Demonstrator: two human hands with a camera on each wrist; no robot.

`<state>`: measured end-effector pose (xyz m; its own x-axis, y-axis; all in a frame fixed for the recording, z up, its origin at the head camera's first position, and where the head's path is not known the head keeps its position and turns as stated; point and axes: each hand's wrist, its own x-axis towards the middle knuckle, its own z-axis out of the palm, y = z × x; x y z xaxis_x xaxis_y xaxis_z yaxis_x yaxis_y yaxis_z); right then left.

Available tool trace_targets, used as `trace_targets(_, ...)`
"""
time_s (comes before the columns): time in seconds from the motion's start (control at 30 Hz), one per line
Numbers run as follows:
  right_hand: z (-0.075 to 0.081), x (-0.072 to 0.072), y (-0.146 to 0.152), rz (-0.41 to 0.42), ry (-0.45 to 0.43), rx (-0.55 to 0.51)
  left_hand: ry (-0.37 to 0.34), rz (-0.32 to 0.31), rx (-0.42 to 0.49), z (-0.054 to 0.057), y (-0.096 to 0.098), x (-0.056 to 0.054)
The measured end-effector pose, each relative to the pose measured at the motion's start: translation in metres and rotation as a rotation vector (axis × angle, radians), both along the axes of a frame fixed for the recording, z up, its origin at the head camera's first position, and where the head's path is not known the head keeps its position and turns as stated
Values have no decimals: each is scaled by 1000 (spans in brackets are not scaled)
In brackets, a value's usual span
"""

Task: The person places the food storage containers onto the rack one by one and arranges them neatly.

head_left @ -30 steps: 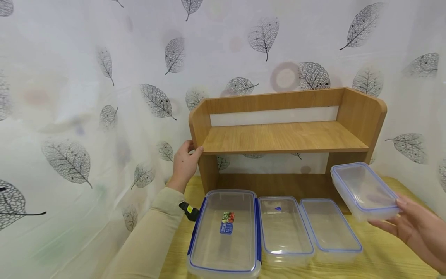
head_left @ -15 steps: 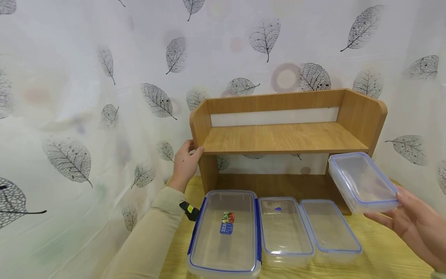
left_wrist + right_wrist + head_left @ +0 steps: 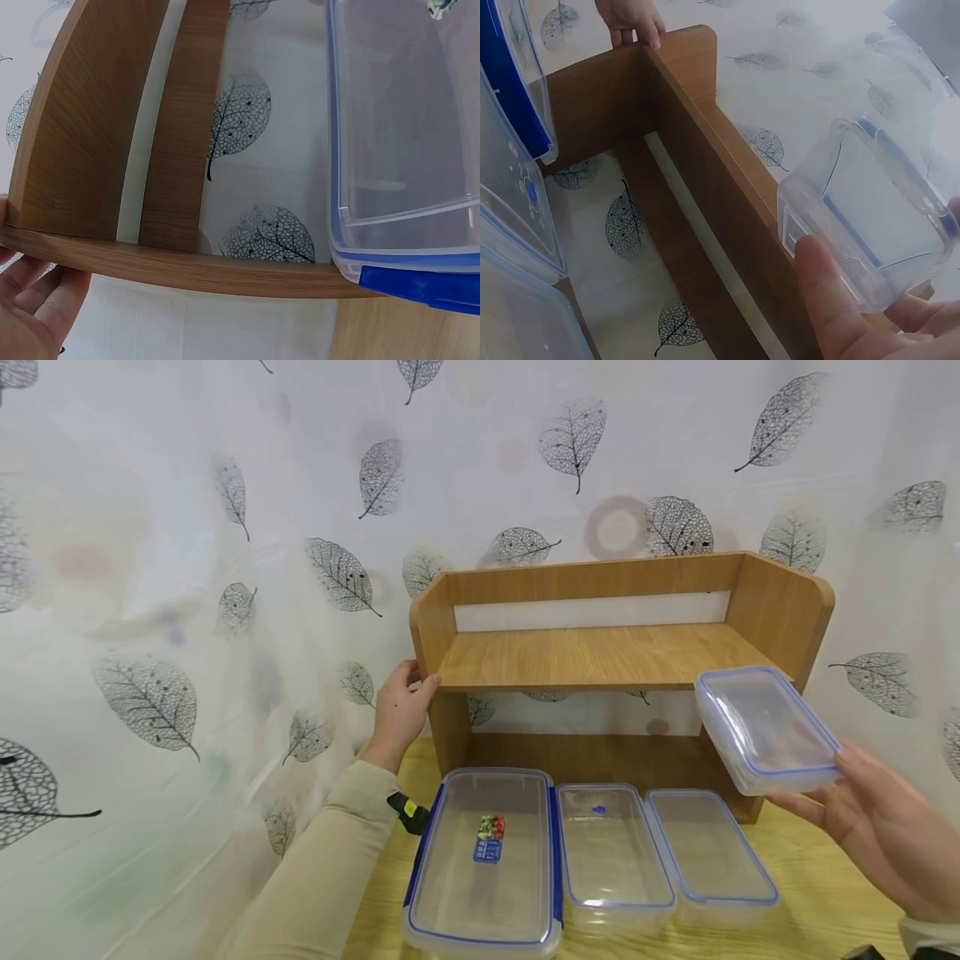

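At the shelf's left side, my left hand [image 3: 402,708] grips the upright panel, thumb on the front edge near the upper board. My right hand [image 3: 877,827] holds a small clear food container [image 3: 768,722] with a blue-rimmed lid, tilted in the air before the shelf's right end. In the right wrist view, a finger [image 3: 817,274] presses against the container's wall. The wooden two-tier desk shelf [image 3: 615,656] stands on the table. Along its front lie a large clear container [image 3: 517,893] with dark blue side clips and two narrower clear containers, one in the middle [image 3: 615,852] and one on the right [image 3: 712,847].
A yellowish wood-grain table [image 3: 832,893] carries everything. Behind it and along the left hangs a white curtain [image 3: 225,693] printed with dark leaf skeletons. A black wrist device [image 3: 408,814] shows by my left sleeve [image 3: 322,860].
My right hand has raised the small container and brought it left, closer to the shelf's upper board. The left hand and the containers on the table have stayed put.
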<state>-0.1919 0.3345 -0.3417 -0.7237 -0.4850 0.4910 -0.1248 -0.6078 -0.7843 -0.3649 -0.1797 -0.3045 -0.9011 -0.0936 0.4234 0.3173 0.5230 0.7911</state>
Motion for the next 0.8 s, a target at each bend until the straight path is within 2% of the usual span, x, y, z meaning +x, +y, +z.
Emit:
trace_targets(0.1, 1, -1, -3, -4, 4, -20, 4, 1, 0, 0, 0, 0)
trace_targets(0.33, 2, -4, -4, -81, -11, -27, 10, 8, -15, 1, 2, 3)
trace_targets(0.43, 3, -6, -4, -80, -2, -20, 8, 10, -19, 1, 2, 3)
trace_targets(0.8, 7, -11, -5, -155, 22, 66, 7, 6, -21, 2, 3, 3)
